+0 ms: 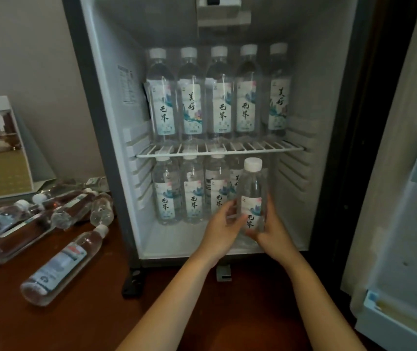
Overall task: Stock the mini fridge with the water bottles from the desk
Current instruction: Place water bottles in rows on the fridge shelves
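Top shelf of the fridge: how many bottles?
5, upright in one row on the wire shelf: far-left bottle, second bottle, middle bottle, fourth bottle, far-right bottle. Any behind them would be hidden.

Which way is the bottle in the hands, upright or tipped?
Upright: the bottle has its cap on top; left hand and right hand grip it low.

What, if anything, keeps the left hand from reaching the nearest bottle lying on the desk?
Probably yes, it can reach, once freed: the left hand now grips the upright bottle with the right hand. The desk bottle lies on bare desk to its left, nothing between.
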Available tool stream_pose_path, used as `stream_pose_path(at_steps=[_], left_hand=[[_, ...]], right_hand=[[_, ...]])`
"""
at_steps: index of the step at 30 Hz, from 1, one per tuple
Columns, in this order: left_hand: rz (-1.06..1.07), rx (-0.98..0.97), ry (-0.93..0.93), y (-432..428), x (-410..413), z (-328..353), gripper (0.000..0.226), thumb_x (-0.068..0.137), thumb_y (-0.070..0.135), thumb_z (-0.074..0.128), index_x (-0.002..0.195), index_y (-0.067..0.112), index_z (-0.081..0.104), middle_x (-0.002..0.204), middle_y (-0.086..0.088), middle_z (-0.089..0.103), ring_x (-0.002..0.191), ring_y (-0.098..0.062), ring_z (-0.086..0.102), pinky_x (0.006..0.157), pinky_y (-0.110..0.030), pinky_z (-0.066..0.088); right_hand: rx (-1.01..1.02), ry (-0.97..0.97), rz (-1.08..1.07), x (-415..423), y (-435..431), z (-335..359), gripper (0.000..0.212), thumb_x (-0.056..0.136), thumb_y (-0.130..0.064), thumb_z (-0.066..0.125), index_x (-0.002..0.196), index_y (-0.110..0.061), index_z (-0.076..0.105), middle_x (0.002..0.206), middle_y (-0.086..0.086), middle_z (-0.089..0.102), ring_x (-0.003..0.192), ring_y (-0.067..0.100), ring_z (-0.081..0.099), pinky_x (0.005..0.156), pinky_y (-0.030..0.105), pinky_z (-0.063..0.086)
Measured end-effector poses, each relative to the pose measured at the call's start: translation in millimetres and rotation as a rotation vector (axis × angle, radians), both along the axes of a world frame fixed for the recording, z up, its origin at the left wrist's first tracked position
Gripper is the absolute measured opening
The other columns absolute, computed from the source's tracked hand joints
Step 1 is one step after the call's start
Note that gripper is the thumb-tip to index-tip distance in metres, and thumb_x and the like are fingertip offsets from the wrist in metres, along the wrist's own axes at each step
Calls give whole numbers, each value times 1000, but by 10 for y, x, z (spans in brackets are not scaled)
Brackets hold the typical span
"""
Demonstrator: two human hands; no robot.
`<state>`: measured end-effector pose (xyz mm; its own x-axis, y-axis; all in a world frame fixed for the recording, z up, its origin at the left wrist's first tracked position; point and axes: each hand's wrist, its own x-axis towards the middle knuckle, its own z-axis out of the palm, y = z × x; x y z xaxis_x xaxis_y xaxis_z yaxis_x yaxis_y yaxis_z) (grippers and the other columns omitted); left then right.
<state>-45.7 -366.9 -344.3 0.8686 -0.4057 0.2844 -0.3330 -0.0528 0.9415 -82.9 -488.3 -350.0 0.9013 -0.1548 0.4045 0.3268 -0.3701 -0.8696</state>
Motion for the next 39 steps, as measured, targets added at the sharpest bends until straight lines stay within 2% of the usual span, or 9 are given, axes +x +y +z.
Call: stream_pose_path(at_steps=[3, 5, 12, 16, 19, 23, 31, 35, 39], left_hand=[[148, 31, -75, -90, 68, -30, 35, 91, 16, 58, 125, 21, 51, 111, 9, 58, 93, 3, 53, 73, -6, 45], [246, 34, -119, -146, 113, -66, 37, 89, 11, 59, 125, 15, 52, 112, 4, 59, 94, -1, 54, 70, -3, 42], [310, 52, -187, -191, 259, -201, 49, 89, -7, 48, 134, 10, 45, 128, -1, 52, 108, -8, 51, 82, -2, 38], [310, 86, -227, -200, 323, -273, 51, 87, -14, 42, 134, 6, 45, 133, -8, 52, 117, -15, 53, 95, -14, 38], [345, 113, -288, -215, 352, -313, 44, 87, -12, 45, 127, 3, 53, 124, -10, 56, 110, -14, 57, 92, -13, 39], [305, 163, -311, -220, 348, -321, 43, 88, -10, 45, 127, 4, 53, 122, -7, 55, 105, -6, 53, 86, -1, 37], [298, 165, -288, -182, 350, -299, 41, 89, -7, 46, 128, 5, 53, 127, -7, 55, 105, -6, 53, 81, 3, 35], [288, 146, -250, -102, 287, -262, 40, 90, -5, 46, 128, 7, 54, 129, -6, 56, 110, -9, 55, 88, -7, 37], [317, 157, -238, 57, 228, -208, 38, 92, -1, 46, 129, 8, 53, 130, -5, 56, 115, -10, 53, 91, -11, 36]], right_hand=[[-3, -19, -54, 131, -20, -55, 84, 80, 4, 64, 145, -26, 20, 134, -7, 50, 122, 2, 49, 104, 22, 39], [-15, -15, -111, 237, -25, -103, 78, 82, 4, 62, 145, -25, 25, 135, -2, 51, 123, 10, 50, 105, 29, 39], [-75, 56, -309, 514, -41, -227, 65, 85, -5, 60, 144, -18, 34, 131, 11, 54, 120, 23, 52, 102, 38, 42], [-26, 32, -325, 577, -27, -202, 59, 83, -1, 61, 137, -18, 43, 125, 7, 58, 116, 21, 55, 99, 37, 45], [-17, 11, -331, 623, -21, -176, 59, 81, 0, 62, 135, -17, 45, 129, 7, 57, 119, 22, 54, 101, 37, 43], [-91, 52, -371, 669, -16, -133, 56, 85, -5, 61, 137, -18, 43, 134, 5, 54, 124, 21, 49, 94, 24, 38], [-112, 89, -384, 678, -14, -128, 56, 86, -9, 62, 137, -17, 42, 131, 9, 56, 119, 25, 53, 92, 28, 41], [-105, 34, -500, 607, 95, -139, 54, 83, -11, 65, 133, -8, 44, 125, 15, 55, 115, 29, 53, 92, 32, 42], [-100, -55, -566, 474, 270, -77, 39, 85, -11, 63, 122, -4, 50, 116, 14, 57, 106, 26, 55, 82, 25, 40]])
